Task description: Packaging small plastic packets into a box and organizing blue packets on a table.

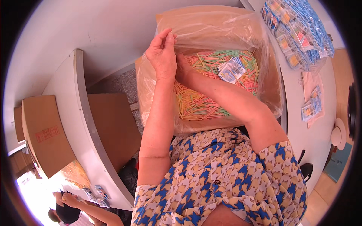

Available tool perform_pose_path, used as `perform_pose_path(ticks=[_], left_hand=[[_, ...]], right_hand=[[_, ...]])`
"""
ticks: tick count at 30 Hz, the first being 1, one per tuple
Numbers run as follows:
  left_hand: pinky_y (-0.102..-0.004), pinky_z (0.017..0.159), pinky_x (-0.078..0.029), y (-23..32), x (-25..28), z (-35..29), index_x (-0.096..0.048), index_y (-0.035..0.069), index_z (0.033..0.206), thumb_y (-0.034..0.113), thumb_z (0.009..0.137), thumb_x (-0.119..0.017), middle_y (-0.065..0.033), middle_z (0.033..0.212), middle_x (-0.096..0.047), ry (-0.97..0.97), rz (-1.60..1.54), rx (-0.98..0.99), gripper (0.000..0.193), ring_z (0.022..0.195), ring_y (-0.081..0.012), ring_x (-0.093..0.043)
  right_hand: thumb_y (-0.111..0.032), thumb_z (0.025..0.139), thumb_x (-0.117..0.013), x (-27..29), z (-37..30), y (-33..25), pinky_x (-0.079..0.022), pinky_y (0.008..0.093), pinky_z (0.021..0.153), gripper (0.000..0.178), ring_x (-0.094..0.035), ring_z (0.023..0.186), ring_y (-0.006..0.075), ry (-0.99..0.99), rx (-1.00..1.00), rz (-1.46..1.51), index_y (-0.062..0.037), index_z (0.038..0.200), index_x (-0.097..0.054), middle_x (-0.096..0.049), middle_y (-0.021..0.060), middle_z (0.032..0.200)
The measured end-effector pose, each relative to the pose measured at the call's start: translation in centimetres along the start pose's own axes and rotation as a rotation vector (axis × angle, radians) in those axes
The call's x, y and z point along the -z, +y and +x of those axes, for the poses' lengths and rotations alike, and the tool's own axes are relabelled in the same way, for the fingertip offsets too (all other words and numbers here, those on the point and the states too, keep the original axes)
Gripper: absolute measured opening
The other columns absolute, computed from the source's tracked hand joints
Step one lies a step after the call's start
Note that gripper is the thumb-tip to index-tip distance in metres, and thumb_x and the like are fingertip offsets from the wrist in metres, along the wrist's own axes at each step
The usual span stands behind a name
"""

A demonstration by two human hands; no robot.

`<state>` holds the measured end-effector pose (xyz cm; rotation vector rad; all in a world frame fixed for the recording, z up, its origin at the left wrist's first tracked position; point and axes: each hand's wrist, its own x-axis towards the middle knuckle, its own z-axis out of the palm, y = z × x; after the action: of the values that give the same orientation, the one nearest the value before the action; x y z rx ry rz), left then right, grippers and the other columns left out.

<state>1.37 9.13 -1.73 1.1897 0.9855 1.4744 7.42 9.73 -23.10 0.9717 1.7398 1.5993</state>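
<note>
My left hand [162, 56] is raised over the left side of a cardboard box [211, 19] lined with clear plastic film [226, 32]. Its thumb and fingers are pinched together; anything between them is too small to make out. Just behind my left wrist, my right hand [182, 68] reaches low at the box's left inner side, its fingers mostly hidden. Thin pink, green and yellow sticks [203, 101] lie loose in the box. On top of them rests a small blue-and-white packet [231, 70], tilted.
At right, a large clear bag of packets [298, 34] lies on a white table [298, 143], beside loose packets [311, 107] on a pink cloth [315, 81]. A white partition [81, 86] stands left, with brown cartons [47, 132] beyond. Another person's arm [94, 213] shows lower left.
</note>
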Motion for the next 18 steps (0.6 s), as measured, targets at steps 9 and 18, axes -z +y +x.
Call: perform_pose_path(ticks=[9, 18], left_hand=[[-0.0222, 0.075, -0.049, 0.7, 0.1, -0.6, -0.066, -0.002, 0.103, 0.002, 0.089, -0.06, -0.0039, 0.085, -0.066, 0.01, -0.071, -0.007, 0.016, 0.078, -0.0087, -0.06], [-0.0234, 0.071, -0.048, 1.6, -2.0, -3.8, -0.067, -0.002, 0.102, 0.017, 0.09, -0.062, -0.0051, 0.084, -0.067, -0.464, 0.134, 0.323, 0.023, 0.076, -0.0095, -0.06]], right_hand=[[-0.025, 0.09, -0.053, 2.4, -9.5, 21.3, -0.04, 0.0361, 0.087, 0.019, -0.053, 0.101, 0.0146, -0.283, -0.042, 1.345, -0.01, 0.096, -0.063, -0.061, -0.0008, 0.098], [-0.025, 0.093, -0.051, -0.9, -19.0, 25.3, -0.041, 0.0261, 0.051, 0.02, -0.053, 0.058, 0.0102, -0.881, -0.411, 3.219, -0.0063, 0.088, -0.052, -0.053, 0.0009, 0.069]])
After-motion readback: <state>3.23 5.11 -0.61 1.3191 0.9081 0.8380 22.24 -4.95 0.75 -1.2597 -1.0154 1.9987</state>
